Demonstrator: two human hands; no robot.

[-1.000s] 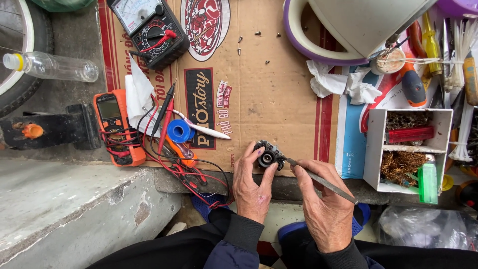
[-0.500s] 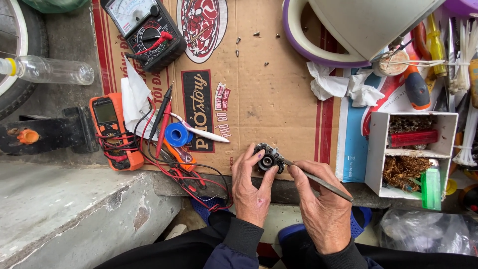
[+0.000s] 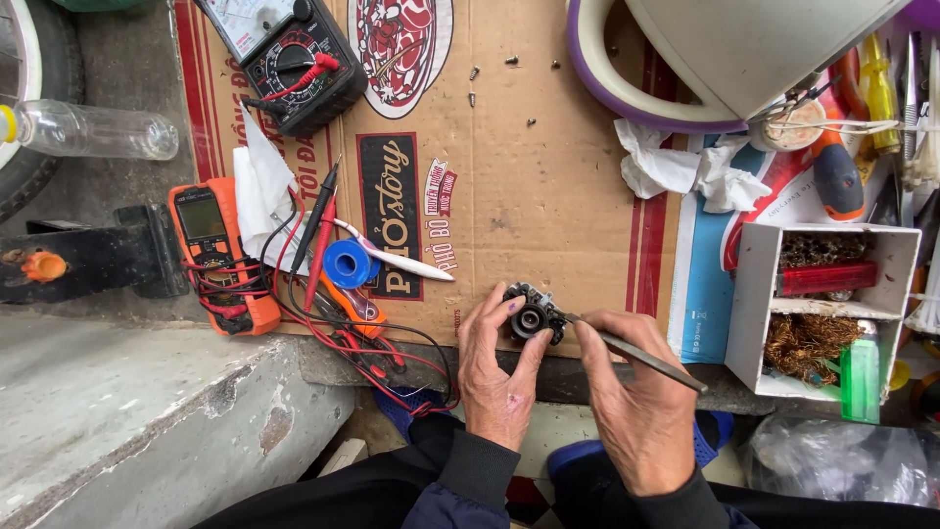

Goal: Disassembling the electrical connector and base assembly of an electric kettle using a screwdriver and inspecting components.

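- left hand pinches a small black part between thumb and fingers, at the near edge of the cardboard on the surface.
- right hand is closed round a thin metal tool.
- tool's long axis runs from lower right up-left; its tip touches the part's right side.
- part sits just ahead of both hands, nearer the left.
- blue tape roll lies well to the left.

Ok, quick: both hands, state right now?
Left hand: closed on the small black part.
Right hand: closed on a thin metal tool, tip at the part.
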